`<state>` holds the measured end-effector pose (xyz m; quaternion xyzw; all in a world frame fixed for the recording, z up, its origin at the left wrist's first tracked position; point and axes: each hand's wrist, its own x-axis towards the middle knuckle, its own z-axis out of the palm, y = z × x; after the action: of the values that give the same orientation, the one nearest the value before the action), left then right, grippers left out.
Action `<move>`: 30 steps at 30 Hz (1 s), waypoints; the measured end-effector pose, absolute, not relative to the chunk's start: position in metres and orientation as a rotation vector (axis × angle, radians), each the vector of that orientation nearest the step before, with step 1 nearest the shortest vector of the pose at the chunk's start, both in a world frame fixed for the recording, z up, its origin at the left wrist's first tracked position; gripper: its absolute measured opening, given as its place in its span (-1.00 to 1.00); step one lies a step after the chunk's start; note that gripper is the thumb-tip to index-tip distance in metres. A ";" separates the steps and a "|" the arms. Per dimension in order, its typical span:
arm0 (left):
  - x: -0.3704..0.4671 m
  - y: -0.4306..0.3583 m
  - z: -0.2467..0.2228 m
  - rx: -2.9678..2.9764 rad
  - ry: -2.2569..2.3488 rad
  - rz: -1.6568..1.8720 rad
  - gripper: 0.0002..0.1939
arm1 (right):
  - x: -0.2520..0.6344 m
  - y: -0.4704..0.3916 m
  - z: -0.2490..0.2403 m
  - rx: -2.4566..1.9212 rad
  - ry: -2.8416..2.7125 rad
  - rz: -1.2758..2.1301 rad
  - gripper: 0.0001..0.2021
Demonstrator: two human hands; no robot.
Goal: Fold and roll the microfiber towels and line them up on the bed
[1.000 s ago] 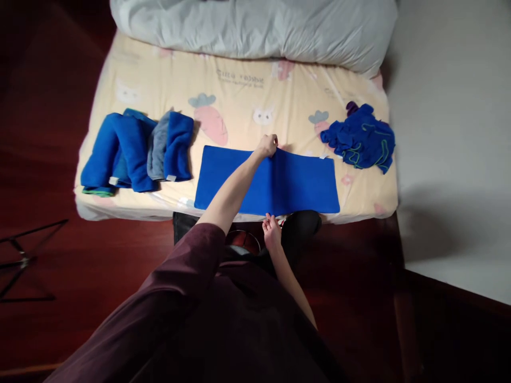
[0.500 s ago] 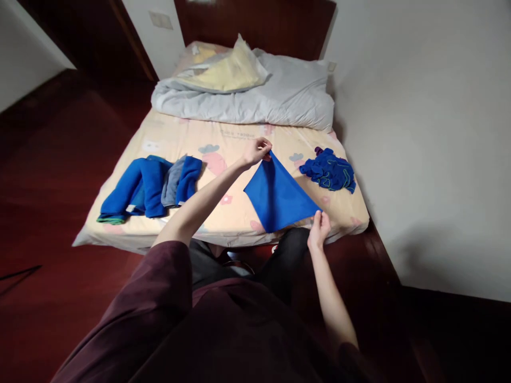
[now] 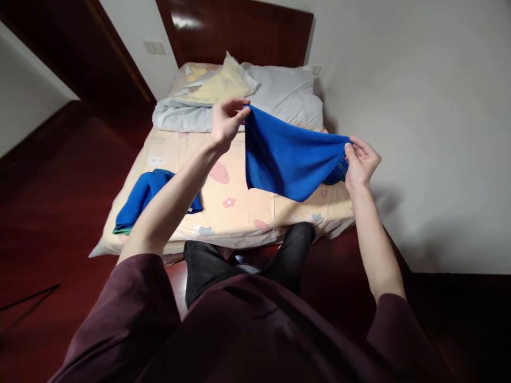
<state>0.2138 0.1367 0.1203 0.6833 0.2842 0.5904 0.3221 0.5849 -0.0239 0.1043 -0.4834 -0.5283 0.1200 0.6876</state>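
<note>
A blue cloth (image 3: 293, 154) hangs in the air above the bed, stretched between two upper corners. My left hand (image 3: 229, 122) pinches its upper left corner, and my right hand (image 3: 361, 159) grips the upper right corner. Folded blue cloths (image 3: 139, 199) lie at the left of the bed, partly hidden behind my left forearm. Behind the held cloth and my right hand, a bunched dark blue pile (image 3: 336, 173) shows only in part.
The bed (image 3: 231, 218) has a patterned sheet. A grey quilt (image 3: 283, 93) and a pale yellow pillow or cloth (image 3: 221, 82) lie at its far end, before a dark headboard (image 3: 239, 32). A white wall (image 3: 419, 133) stands to the right.
Both hands have lifted the blue cloth up and away from the bed's near edge. My right hand has risen and moved right, so the cloth's top edge is now nearly level.
</note>
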 end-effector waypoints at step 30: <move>0.112 0.047 0.059 1.493 1.051 1.226 -0.50 | 0.554 -0.035 0.057 -1.306 -1.206 0.845 -0.55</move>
<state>0.1116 0.0473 0.0587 0.6049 0.4259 0.4967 0.4539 0.5540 -0.0350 0.0565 -0.5528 -0.5102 0.3573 0.5536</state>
